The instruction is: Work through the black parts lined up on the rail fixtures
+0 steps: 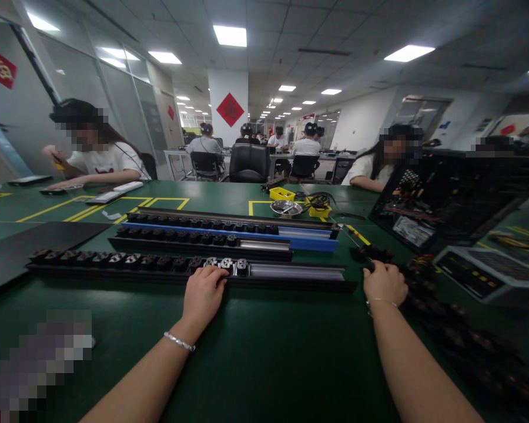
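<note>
A long black rail [300, 281] lies crosswise in front of me, with a row of black socket modules [132, 258] along its left and middle; its right stretch shows a bare silver channel. My left hand [205, 294] is closed over the rail's near edge, fingertips on a socket module with a lighter top [226, 265]. Beyond the rail's right end, my right hand [384, 285] is closed at a heap of loose black modules [449, 323]. Whatever its fingers pinch is mostly hidden. Behind lie a shorter black rail [264, 249] and a blue rail [311, 242], both carrying modules.
On the right stand an open computer case [405, 200] and a grey power supply unit [489, 273]. Yellow bins [282, 194] and a metal bowl [286, 208] sit farther back. A dark panel [39, 247] lies left. Co-workers sit across the green table [291, 364].
</note>
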`<action>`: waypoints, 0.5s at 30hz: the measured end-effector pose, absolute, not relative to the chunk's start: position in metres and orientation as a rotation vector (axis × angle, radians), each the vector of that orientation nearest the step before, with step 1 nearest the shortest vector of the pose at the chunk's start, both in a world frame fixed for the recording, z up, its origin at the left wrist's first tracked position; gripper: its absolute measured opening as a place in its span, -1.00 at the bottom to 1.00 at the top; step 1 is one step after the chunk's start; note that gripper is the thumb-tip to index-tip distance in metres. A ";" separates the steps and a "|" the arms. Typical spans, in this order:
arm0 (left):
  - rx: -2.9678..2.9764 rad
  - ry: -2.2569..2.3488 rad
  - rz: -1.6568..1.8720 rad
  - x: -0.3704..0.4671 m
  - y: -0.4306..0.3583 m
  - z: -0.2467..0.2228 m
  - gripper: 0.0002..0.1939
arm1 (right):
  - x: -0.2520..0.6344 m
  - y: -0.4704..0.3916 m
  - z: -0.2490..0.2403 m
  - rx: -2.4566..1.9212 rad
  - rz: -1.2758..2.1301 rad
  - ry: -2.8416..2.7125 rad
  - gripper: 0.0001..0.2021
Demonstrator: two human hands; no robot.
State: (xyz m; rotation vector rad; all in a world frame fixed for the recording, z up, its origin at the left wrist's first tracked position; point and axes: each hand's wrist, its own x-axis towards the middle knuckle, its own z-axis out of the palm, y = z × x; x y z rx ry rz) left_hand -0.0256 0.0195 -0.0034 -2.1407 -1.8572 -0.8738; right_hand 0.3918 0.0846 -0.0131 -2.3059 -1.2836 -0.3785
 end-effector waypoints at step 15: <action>-2.130 -1.900 -0.869 -0.024 0.019 -0.005 -0.82 | 0.305 0.073 0.013 -1.529 -0.413 -1.775 -0.67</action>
